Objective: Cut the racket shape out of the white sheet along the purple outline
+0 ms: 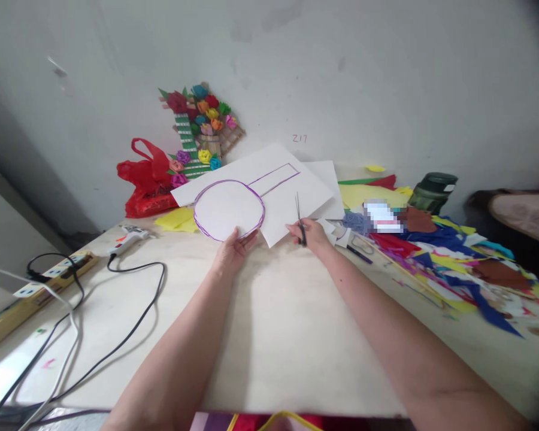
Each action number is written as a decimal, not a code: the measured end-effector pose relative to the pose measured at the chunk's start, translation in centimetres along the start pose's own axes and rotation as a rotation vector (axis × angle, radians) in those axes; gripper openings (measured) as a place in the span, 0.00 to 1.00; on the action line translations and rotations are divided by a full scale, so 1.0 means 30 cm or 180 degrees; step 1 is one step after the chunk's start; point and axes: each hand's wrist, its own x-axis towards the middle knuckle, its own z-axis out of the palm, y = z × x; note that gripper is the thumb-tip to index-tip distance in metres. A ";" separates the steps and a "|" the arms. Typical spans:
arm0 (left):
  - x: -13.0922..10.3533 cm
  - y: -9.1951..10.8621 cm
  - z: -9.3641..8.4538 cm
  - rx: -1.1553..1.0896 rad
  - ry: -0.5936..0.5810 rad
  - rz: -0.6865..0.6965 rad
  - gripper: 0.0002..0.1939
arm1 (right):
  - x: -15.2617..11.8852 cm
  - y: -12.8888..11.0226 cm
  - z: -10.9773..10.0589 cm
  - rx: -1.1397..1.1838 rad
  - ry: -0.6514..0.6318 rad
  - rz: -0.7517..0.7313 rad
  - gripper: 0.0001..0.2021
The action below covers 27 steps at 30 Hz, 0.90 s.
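Note:
A white sheet of paper [281, 206] carries a purple outline of a round shape with a long narrow handle. The paper's lower left edge is cut along the round part. My left hand [237, 250] holds that edge, thumb on top and fingers beneath. In my right hand [309, 233] is a pair of dark-handled scissors [298, 209], its blades pointing up and away over the paper's right part. The blades look nearly closed and are not visibly cutting the sheet. Another white sheet [326, 176] lies behind the first.
Colourful paper and felt scraps [458, 251], a marker [359, 254] and a green bottle [433, 190] are on the right. At the left are a power strip [72, 263] and black cables. A red bag [148, 179] and a paper-flower craft [186, 137] stand at the back.

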 end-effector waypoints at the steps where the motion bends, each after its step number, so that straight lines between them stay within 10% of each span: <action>1: 0.001 0.000 -0.001 -0.0002 -0.0001 -0.0016 0.13 | -0.004 -0.004 0.005 0.0179 -0.0089 0.0077 0.19; 27: -0.009 0.010 0.011 -0.0302 0.0240 0.0085 0.13 | -0.011 0.013 0.027 0.1064 0.0817 0.0602 0.12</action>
